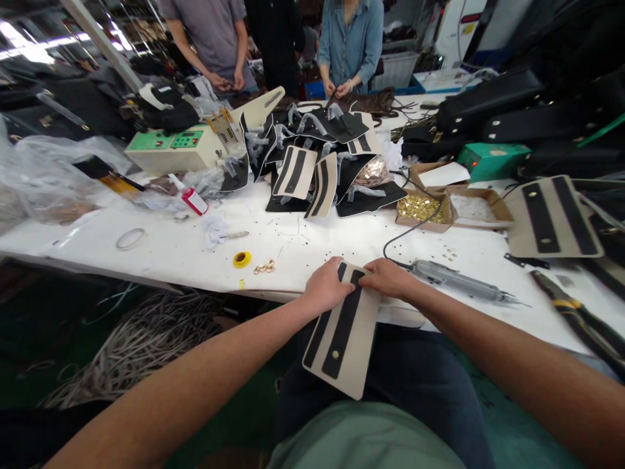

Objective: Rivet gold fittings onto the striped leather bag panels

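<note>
Both my hands grip one beige panel with black stripes (pixel 359 332), tilted down from the table edge over my lap. A round metal piece shows near the lower end of one stripe. My left hand (pixel 328 286) is closed on the panel's upper left edge, thumb across its face. Closed as well, my right hand (pixel 388 279) pinches the upper right end; its fingers underneath are hidden. Just right of that hand lies a grey electric screwdriver (pixel 459 279) with a cable. A similar striped panel (pixel 556 221) leans at the right.
Black and beige panels (pixel 297 172) are heaped mid-table. Cardboard boxes hold gold fittings (pixel 422 207) and pale small pieces (pixel 471 208). Pliers (pixel 581 319) lie far right. Yellow tape (pixel 241 260), a red-labelled bottle (pixel 193 198) and a machine (pixel 176 148) are leftward. People stand across the table.
</note>
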`<move>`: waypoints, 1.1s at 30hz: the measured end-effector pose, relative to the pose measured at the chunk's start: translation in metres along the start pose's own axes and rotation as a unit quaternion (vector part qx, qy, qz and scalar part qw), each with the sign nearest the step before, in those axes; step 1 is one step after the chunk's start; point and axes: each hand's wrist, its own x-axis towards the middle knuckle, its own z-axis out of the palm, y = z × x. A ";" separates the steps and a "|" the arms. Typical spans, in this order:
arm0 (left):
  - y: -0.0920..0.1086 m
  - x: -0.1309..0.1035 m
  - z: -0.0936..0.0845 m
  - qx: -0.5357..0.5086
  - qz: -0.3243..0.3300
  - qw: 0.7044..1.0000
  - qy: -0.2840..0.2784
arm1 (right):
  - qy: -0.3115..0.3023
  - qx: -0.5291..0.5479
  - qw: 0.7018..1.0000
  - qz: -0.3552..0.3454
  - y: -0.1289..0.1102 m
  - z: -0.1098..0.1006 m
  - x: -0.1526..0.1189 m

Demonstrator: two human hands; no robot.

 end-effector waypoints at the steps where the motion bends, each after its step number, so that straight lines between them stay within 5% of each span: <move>1: -0.001 -0.001 -0.001 0.038 0.025 0.999 0.025 | 0.002 -0.003 1.000 -0.001 0.000 0.000 0.000; 7: -0.014 -0.004 0.010 0.066 0.241 0.963 0.097 | 0.013 0.000 1.000 -0.007 0.001 0.000 -0.001; 15: -0.019 -0.003 0.027 -0.007 0.198 0.974 0.113 | 0.061 0.012 0.998 -0.008 0.007 0.007 0.000; 20: -0.020 -0.002 0.026 0.008 0.200 0.972 0.121 | 0.215 -0.012 0.975 -0.057 0.017 0.016 -0.020; 27: -0.026 0.005 0.029 0.028 0.218 0.967 0.128 | 0.404 -0.101 0.908 -0.039 0.094 -0.017 -0.086; 33: -0.029 0.007 0.030 0.023 0.230 0.963 0.137 | 0.408 -0.097 0.906 0.056 0.162 -0.069 -0.093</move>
